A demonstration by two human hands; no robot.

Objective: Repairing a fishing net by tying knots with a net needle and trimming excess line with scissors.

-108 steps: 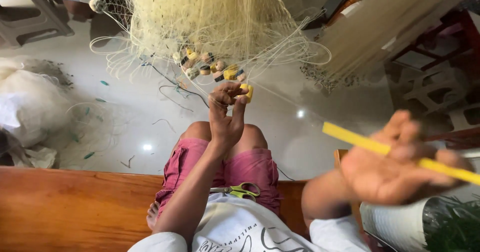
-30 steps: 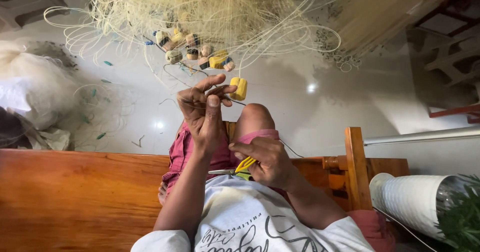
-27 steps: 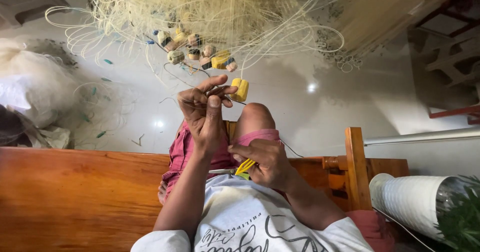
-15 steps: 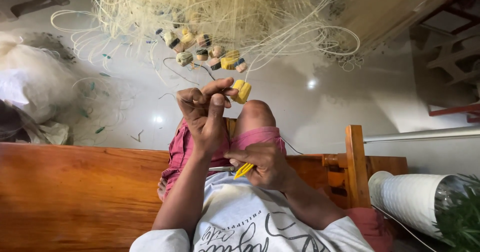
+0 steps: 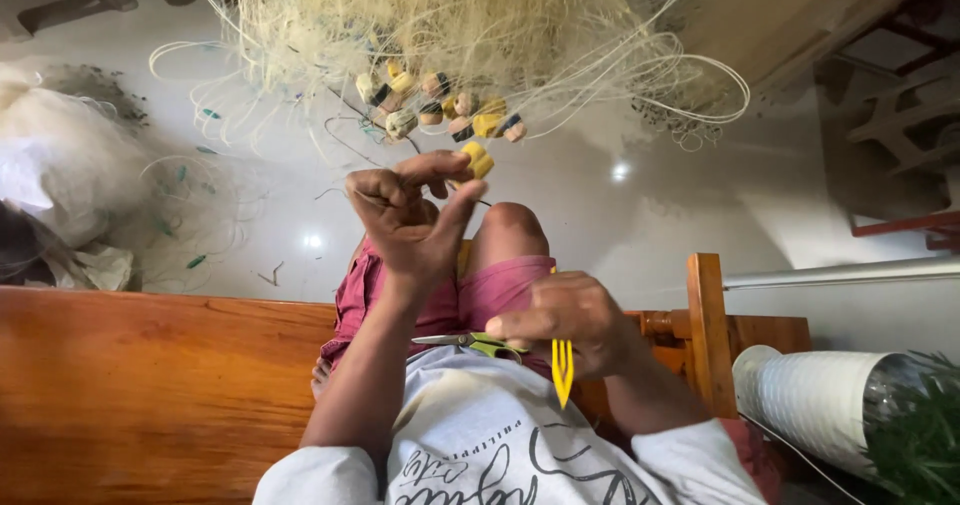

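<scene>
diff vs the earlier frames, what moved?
The right hand came in from far out at the side to the lap, swinging the yellow netting needle from crosswise to pointing at the shirt. The left hand stayed raised, pinching line at the yellow float. Scissors stayed on the lap.

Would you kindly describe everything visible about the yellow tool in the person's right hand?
The yellow netting needle looks like flat, smooth plastic. Only its lower end shows: it splits into two prongs that taper to a point aimed down toward the white shirt. The rest is hidden inside the right hand, which is closed around it over the lap, holding it roughly upright. Small green-handled snips lie just beside that hand; whether they touch the needle cannot be told. No line wound on it is visible.
</scene>
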